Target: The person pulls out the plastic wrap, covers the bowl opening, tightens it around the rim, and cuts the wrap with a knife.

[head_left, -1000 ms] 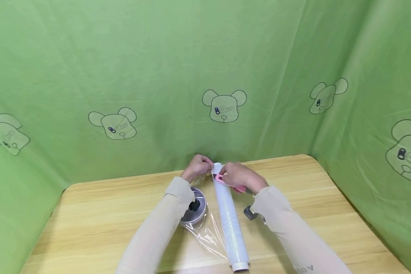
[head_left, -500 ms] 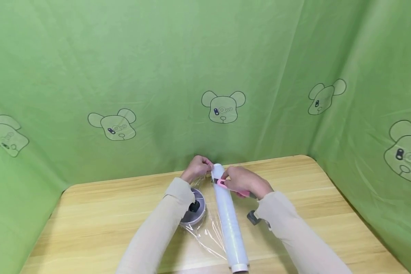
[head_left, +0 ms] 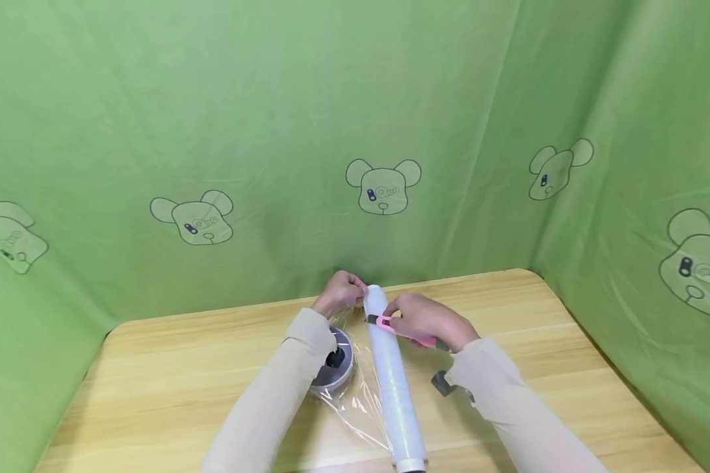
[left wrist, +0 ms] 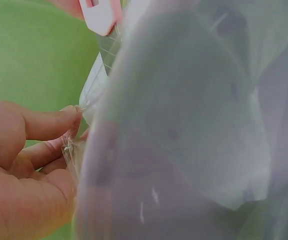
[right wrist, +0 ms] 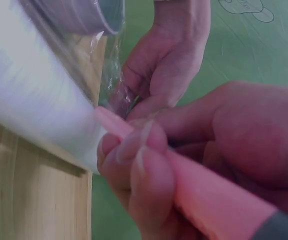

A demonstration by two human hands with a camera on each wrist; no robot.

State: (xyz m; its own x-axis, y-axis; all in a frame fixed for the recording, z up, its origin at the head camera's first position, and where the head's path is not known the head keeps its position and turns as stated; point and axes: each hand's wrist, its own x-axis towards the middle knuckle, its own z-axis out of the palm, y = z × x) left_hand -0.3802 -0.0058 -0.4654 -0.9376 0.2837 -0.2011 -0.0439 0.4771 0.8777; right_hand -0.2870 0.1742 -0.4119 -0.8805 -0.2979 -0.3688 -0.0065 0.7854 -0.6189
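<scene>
A long white roll of cling film (head_left: 396,394) lies lengthwise on the table. At its far end, my left hand (head_left: 338,293) pinches a gathered edge of the clear film (left wrist: 70,150) between thumb and fingers. My right hand (head_left: 424,318) grips a pink utility knife (right wrist: 219,195) with a dark grey end. The knife's blade (left wrist: 109,50) lies across the roll near that far end; whether it cuts in cannot be told. Under the loose film, a round grey-lilac object (head_left: 344,371) stands left of the roll, partly hidden by my left sleeve.
The wooden table (head_left: 183,374) has rounded far corners. Green cloth (head_left: 284,131) printed with bear heads hangs along its back and sides. Stretched film (head_left: 361,407) spans from the round object to the roll. A black device (head_left: 444,383) sits at my right wrist.
My right hand has drawn the utility knife a little way along the roll toward me and to the right. The left hand keeps its pinch at the far end.
</scene>
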